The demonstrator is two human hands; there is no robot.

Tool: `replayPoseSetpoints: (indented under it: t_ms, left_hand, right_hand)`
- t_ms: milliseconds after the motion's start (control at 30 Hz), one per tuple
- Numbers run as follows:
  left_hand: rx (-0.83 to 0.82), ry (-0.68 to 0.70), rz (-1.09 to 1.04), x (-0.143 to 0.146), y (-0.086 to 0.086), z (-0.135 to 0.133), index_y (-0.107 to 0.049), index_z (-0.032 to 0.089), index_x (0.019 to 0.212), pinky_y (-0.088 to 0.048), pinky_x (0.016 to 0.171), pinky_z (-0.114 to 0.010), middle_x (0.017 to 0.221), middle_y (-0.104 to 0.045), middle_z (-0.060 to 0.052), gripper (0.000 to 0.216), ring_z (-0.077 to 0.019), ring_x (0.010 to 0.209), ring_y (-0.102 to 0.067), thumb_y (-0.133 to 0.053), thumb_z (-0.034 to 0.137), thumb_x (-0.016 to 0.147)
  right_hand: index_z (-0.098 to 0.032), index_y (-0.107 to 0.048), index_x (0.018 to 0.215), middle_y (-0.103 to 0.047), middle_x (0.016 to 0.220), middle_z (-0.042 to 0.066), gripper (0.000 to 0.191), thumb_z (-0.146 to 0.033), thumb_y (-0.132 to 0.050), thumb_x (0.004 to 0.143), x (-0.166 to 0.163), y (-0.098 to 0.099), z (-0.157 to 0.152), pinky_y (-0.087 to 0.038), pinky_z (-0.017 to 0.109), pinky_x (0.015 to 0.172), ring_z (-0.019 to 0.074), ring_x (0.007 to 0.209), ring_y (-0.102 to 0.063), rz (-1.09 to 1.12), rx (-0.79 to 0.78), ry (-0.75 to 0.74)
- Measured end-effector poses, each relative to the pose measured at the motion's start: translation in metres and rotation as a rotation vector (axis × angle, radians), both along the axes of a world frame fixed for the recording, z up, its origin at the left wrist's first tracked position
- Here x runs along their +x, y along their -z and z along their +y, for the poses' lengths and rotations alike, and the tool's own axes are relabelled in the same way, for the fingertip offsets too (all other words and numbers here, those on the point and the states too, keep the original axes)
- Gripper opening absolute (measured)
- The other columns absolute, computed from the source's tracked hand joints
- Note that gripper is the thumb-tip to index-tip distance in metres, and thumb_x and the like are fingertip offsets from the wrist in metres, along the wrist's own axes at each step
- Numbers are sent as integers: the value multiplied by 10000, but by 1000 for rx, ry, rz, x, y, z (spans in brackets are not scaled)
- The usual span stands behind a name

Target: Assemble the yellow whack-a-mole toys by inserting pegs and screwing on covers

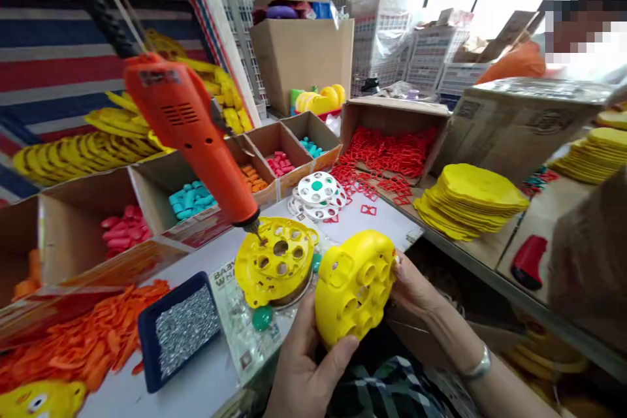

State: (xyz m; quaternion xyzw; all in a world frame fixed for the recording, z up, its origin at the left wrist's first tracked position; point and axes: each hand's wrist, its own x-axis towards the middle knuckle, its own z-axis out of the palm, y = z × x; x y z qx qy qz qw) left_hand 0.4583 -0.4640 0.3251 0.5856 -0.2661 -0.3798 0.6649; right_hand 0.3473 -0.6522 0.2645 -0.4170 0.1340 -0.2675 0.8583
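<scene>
My left hand (304, 366) and my right hand (416, 287) together hold a yellow moulded plastic shell (355, 290) with several round, raised holes. The left hand grips it from below and the right from its far edge. To the left, a second yellow plastic piece (277, 261) lies on a clear plastic sheet (240, 326) on the bench. An orange electric screwdriver (186, 130) hangs from a black cord, untouched by either hand, with its bit at that piece's upper edge. A green ball (262, 318) sits just below the piece.
A blue tray of silver screws (183, 330) lies at the bench's left. Behind are cardboard compartments (279, 150) of coloured parts, white discs (318, 192), a box of red frames (386, 153) and stacked yellow pieces (470, 199). A person (509, 62) stands at upper right.
</scene>
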Motion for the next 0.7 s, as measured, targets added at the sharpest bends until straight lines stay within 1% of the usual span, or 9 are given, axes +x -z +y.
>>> replayPoseSetpoints:
  t_ms: [100,200,300,400,467,600,700]
  left_hand:
    - [45,71,-37,-1,2,-10,-589,206,1321,-526,996,-338,1296,-669,-119,566,-290,1156,-652,-770,342,802]
    - [24,140,43,-3,1,-21,-553,202,1334,-554,949,-317,1307,-661,-128,586,-286,1160,-651,-758,376,813]
    - [10,123,141,-3,-2,-35,-519,189,1368,-565,933,-334,1301,-662,-144,635,-299,1169,-646,-742,423,821]
    - [37,80,215,-2,-5,-53,-573,177,1318,-553,958,-379,1236,-697,-143,596,-320,1166,-646,-744,441,811]
    - [62,95,289,-3,-7,-64,-577,176,1316,-554,957,-396,1193,-717,-139,611,-327,1164,-647,-763,431,792]
    - [133,208,445,-8,-11,-78,-542,191,1352,-569,936,-390,1198,-720,-129,707,-336,1179,-637,-823,372,728]
    - [246,309,511,-8,-11,-84,-544,194,1341,-590,897,-392,1103,-758,-121,808,-359,1121,-667,-889,342,625]
  right_hand:
    - [-242,-678,1137,-725,1128,66,650,-553,-883,604,-13,3,-5,-556,276,849,205,975,-702,5,18,82]
    - [-216,-672,1128,-737,1091,86,629,-534,-877,626,-16,2,-6,-569,304,821,219,916,-717,28,34,164]
    - [-195,-664,1105,-751,1018,91,564,-495,-860,670,-16,-2,-7,-576,323,791,222,852,-726,74,51,246]
    - [-196,-649,1085,-756,976,80,496,-451,-844,707,-24,-9,-12,-574,313,760,210,816,-726,135,59,324]
    - [-202,-639,1078,-754,982,74,465,-437,-830,727,-33,-14,-13,-568,308,753,205,813,-723,172,52,375]
    - [-197,-656,1066,-749,990,68,422,-486,-770,780,-54,-24,-5,-547,301,767,198,850,-707,261,-5,498]
    - [-175,-700,1054,-737,1027,75,499,-592,-720,781,-72,-29,2,-530,290,825,197,935,-683,347,-90,588]
